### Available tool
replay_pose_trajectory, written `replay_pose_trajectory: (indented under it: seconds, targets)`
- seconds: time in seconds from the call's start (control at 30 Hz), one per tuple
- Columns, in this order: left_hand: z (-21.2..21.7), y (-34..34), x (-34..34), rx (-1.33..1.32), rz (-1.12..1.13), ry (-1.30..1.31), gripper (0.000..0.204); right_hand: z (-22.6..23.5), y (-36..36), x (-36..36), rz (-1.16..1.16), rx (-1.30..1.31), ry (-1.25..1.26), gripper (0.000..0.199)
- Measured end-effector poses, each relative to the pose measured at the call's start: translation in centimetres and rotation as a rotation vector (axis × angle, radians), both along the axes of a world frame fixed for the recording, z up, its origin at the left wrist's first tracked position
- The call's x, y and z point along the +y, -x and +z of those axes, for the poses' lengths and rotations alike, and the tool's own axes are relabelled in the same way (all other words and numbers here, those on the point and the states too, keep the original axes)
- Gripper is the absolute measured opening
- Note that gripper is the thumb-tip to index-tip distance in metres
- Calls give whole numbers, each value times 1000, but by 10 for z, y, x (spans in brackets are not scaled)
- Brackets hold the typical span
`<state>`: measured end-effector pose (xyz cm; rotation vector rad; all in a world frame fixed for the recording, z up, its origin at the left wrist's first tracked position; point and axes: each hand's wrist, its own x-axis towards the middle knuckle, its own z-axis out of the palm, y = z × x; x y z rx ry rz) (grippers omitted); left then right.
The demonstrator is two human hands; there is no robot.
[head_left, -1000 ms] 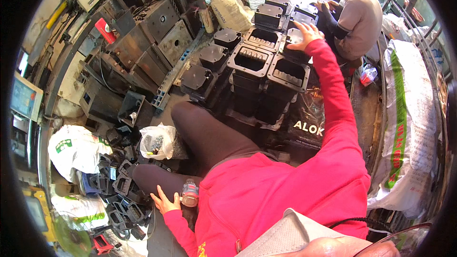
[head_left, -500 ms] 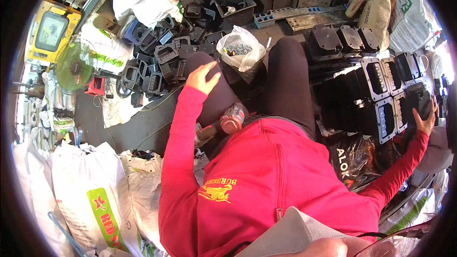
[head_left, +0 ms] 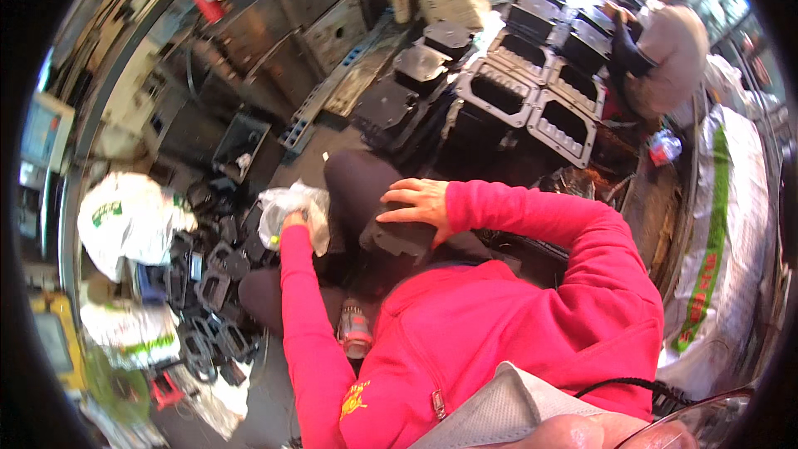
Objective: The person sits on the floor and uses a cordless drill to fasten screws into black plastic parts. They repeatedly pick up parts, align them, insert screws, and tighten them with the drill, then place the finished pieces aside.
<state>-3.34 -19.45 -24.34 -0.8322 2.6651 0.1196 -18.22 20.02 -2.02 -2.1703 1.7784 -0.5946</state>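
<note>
Right hand (head_left: pixel 426 204) is laid over a black part (head_left: pixel 396 239) sitting on the right thigh, fingers a bit spread and loosely bent, thumb down along the near side, so it looks like it's got a hold on the part from above, though I can't tell how tight. Left hand (head_left: pixel 295 219) is dipped into the white bag (head_left: pixel 311 197) just beside the right knee (head_left: pixel 353 170); the fingers are mostly hidden in there, so I can't tell how open they are or if they've got anything. The red and grey drill (head_left: pixel 356 334) is down by the lap, near the left forearm, with neither hand on it. Left of the bag there's a messy heap of black frames (head_left: pixel 214 287), with a white sack (head_left: pixel 120 220) next to it. Ahead and to the right is a block of open-topped black housings (head_left: pixel 496 93) packed close together, and some lidded ones (head_left: pixel 386 106) a bit left of those. Past the housings a co-worker (head_left: pixel 672 54) sits with both hands up in front, and a long white sack with a green stripe (head_left: pixel 736 224) runs along the right side.
</note>
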Motion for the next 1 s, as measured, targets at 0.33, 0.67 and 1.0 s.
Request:
replay_pose_trajectory:
  seconds: [0.33,0.67,1.0]
  targets:
    - [1,-10,5,99,104,-38,26,-75,-35,18,-912,-706,68,82]
    - [22,-21,16,388,197,-99,22,-75,-31,37,-724,-1260,-206,105]
    - [147,-125,-1,894,117,-369,11,-50,41,17,-333,-813,-347,88]
